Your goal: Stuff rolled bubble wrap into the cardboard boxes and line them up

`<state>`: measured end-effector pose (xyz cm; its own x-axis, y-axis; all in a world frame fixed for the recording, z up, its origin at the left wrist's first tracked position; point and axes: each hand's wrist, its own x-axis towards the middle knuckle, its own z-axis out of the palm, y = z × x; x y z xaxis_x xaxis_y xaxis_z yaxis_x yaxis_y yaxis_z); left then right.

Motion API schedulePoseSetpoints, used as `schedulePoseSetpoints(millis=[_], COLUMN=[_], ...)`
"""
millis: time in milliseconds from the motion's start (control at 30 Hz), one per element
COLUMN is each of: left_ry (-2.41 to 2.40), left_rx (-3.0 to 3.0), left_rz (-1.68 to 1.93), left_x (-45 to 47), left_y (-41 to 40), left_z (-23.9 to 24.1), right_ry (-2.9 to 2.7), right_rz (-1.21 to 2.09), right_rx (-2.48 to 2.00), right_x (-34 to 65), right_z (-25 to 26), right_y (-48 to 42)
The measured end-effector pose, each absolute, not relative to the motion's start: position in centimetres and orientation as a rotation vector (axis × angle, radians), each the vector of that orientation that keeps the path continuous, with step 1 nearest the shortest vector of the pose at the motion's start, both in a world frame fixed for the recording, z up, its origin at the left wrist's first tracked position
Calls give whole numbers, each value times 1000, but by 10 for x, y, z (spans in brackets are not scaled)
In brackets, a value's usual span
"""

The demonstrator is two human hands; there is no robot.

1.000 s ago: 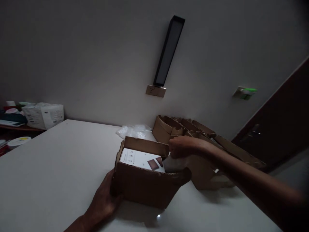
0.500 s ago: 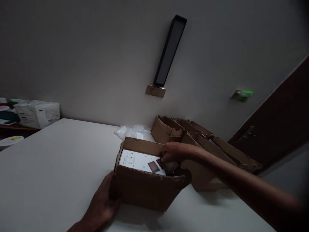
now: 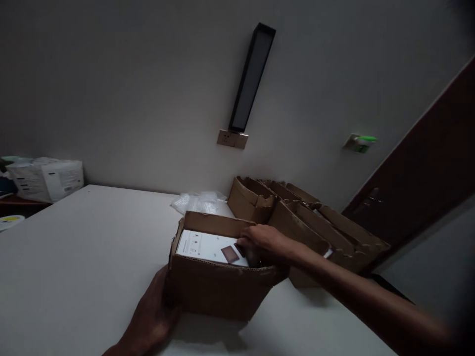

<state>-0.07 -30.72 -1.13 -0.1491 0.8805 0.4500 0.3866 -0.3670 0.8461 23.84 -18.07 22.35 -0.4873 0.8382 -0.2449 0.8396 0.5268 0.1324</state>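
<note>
Your right hand (image 3: 260,240) has sunk deeper into the box (image 3: 218,287), fingers curled on a white carton (image 3: 204,244); your left hand (image 3: 152,316) grips the box's near corner. More boxes (image 3: 297,212) stand just behind.

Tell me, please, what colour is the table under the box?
White, seen in the head view: table.

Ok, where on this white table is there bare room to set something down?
The widest bare stretch of the white table lies left of the open cardboard box, toward the white package. Crowded: bubble wrap behind the box, more cardboard boxes on its right.
</note>
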Motion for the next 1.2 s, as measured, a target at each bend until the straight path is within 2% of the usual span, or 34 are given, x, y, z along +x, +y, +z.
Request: schedulePoseSetpoints(millis=[167, 333, 400, 500, 633, 733, 833, 1000, 1100, 1200], left_ry=[1462, 1487, 1490, 1494, 1430, 1341, 1275, 1153, 1431, 1660], left_rx=[1716, 1731, 1720, 1654, 1472, 1320, 1263, 1400, 1247, 1047], left_rz=[1467, 1522, 1545, 1567, 1487, 1429, 1450, 1466, 1517, 1640], left_x=[-1, -3, -4, -6, -6, 6, 31, 55, 35, -2], left_y=[-309, -307, -308, -310, -306, -292, -280, -294, -319, -343], left_z=[-9, -12, -12, -9, 3, 18, 35, 54, 47, 28], right_ry=[2539, 3042, 3113, 2962, 2986, 3086, 3118, 3145, 3199, 3232], right_rz=[92, 110, -22, -496, -963, -1210, -1206, -881, -996, -1283], right_rx=[1504, 1793, 2065, 2285, 2086, 1934, 2043, 2299, 2105, 1778], right_x=[240, 299, 333, 359, 329, 300, 308, 341, 315, 265], right_z=[223, 241, 228, 178, 106, 86, 88, 92, 87, 82], right_y=[-187, -222, -243, -266, -264, -251, -247, -267, -272, -264])
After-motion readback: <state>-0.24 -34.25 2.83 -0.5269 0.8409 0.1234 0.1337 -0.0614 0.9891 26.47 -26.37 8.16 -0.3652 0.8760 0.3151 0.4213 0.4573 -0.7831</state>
